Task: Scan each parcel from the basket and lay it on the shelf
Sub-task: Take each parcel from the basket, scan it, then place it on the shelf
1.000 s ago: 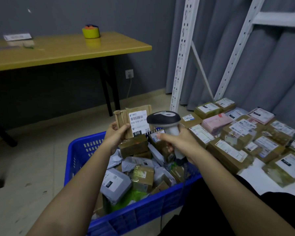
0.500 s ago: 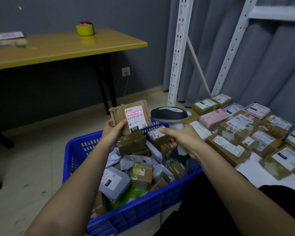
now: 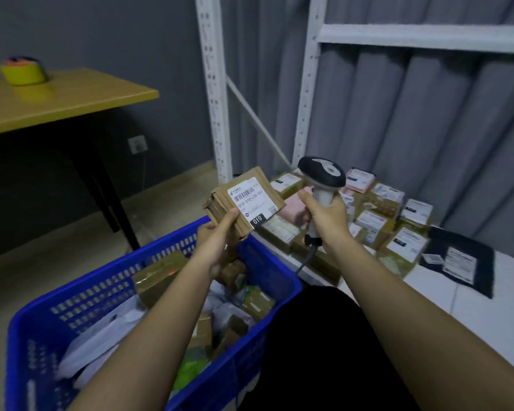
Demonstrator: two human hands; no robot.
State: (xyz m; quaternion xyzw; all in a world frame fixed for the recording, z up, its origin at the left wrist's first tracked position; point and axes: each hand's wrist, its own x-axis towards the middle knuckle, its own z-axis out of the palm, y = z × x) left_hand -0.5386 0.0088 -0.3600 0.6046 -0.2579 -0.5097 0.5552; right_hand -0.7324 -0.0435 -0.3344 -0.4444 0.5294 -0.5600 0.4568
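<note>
Over the white shelf (image 3: 472,298) your left hand (image 3: 217,235) now swings the gripped brown parcel (image 3: 244,200) away from the basket (image 3: 107,295). The red scan line has gone; your right hand (image 3: 324,215) clasps the scanner (image 3: 321,179), so placing likely comes next.

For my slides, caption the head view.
Left hand holds labelled parcel, right hand grips scanner above blue basket.
</note>
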